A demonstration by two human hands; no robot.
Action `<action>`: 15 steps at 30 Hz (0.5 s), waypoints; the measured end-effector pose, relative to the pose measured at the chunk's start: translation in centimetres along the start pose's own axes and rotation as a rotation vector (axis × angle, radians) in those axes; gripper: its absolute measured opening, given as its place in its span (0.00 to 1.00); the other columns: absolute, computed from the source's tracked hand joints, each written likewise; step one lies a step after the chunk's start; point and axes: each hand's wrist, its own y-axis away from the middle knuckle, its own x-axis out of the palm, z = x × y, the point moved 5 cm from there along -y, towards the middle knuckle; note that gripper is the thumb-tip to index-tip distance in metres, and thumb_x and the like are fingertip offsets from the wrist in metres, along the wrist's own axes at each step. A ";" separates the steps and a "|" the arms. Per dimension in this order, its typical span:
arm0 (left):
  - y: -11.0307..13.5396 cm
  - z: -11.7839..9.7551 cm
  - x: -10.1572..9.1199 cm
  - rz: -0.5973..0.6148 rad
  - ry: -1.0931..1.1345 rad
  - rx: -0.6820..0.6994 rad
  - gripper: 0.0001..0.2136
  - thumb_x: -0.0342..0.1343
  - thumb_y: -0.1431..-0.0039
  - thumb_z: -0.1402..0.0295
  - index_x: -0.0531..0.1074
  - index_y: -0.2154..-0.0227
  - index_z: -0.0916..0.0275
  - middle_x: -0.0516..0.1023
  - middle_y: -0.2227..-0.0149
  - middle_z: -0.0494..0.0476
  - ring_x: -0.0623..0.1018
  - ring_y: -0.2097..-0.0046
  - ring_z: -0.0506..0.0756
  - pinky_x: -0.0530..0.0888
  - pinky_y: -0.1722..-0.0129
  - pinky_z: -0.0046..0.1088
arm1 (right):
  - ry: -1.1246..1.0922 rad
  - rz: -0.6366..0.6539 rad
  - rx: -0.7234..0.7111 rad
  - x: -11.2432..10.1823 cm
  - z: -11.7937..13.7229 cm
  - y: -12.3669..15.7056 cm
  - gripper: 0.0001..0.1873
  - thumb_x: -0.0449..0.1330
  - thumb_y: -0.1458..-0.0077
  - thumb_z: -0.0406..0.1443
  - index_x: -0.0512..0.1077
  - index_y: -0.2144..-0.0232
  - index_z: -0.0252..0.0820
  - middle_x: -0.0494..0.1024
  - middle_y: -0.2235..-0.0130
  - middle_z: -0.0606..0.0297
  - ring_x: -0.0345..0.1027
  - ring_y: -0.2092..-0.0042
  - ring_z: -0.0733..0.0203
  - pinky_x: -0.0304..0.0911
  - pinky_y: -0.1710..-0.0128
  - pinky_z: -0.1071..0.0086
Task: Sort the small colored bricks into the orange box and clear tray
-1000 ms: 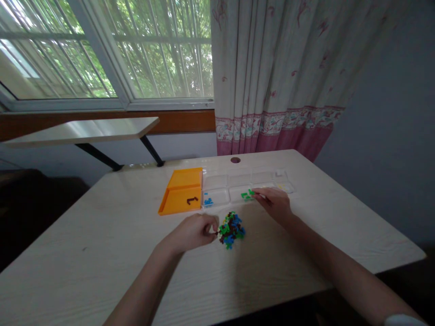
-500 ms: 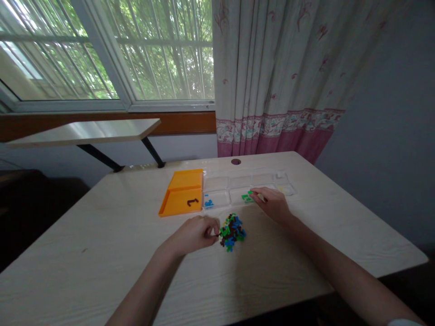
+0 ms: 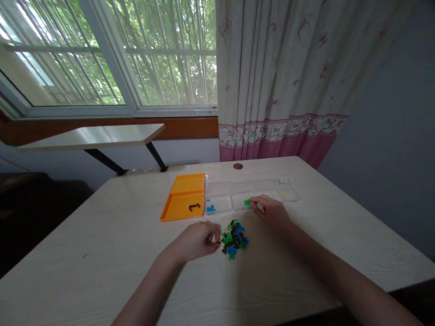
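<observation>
A small pile of green, blue and brown plastic pieces lies on the pale wooden table. My left hand rests just left of the pile, fingers curled and pinched at its edge on something too small to name. My right hand reaches to a clear compartment tray, fingers closed beside green pieces in a near compartment. Blue pieces lie in the compartment to the left. Whether my right fingers hold a piece is hidden.
An orange lid with one dark piece on it adjoins the tray's left side. A round cable hole sits near the table's far edge. A second table, a window and a curtain stand behind.
My right hand has drawn slightly back toward me over the green compartment. My left hand stays at the pile. The view has tilted a little.
</observation>
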 end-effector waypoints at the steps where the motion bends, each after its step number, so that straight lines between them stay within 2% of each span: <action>1: 0.0 0.0 -0.1 -0.005 0.000 -0.006 0.05 0.51 0.56 0.71 0.70 0.74 0.61 0.69 0.78 0.48 0.67 0.75 0.48 0.59 0.76 0.20 | -0.002 0.013 -0.001 0.0 0.1 0.0 0.10 0.51 0.44 0.35 0.71 0.64 0.41 0.76 0.65 0.64 0.70 0.66 0.63 0.63 0.66 0.72; 7: 0.3 0.0 -0.4 -0.018 -0.006 -0.039 0.10 0.50 0.59 0.73 0.71 0.71 0.60 0.69 0.79 0.47 0.66 0.76 0.48 0.60 0.76 0.20 | -0.021 0.013 -0.026 -0.2 0.4 -0.1 0.10 0.50 0.44 0.35 0.71 0.65 0.42 0.76 0.66 0.63 0.69 0.68 0.63 0.63 0.68 0.72; 11: 0.3 -0.3 -0.5 -0.028 -0.007 0.009 0.10 0.49 0.61 0.76 0.71 0.75 0.60 0.70 0.77 0.47 0.67 0.75 0.48 0.60 0.75 0.20 | -0.063 0.019 -0.061 -0.3 0.7 -0.1 0.10 0.50 0.44 0.34 0.71 0.65 0.42 0.76 0.67 0.64 0.69 0.69 0.64 0.63 0.69 0.72; 15: 0.1 -0.5 -0.6 -0.121 0.004 0.008 0.07 0.50 0.60 0.74 0.70 0.76 0.61 0.68 0.79 0.47 0.66 0.77 0.47 0.59 0.77 0.19 | -0.126 0.029 -0.101 -0.4 2.0 0.1 0.09 0.51 0.45 0.33 0.71 0.66 0.42 0.77 0.67 0.63 0.70 0.67 0.63 0.64 0.67 0.71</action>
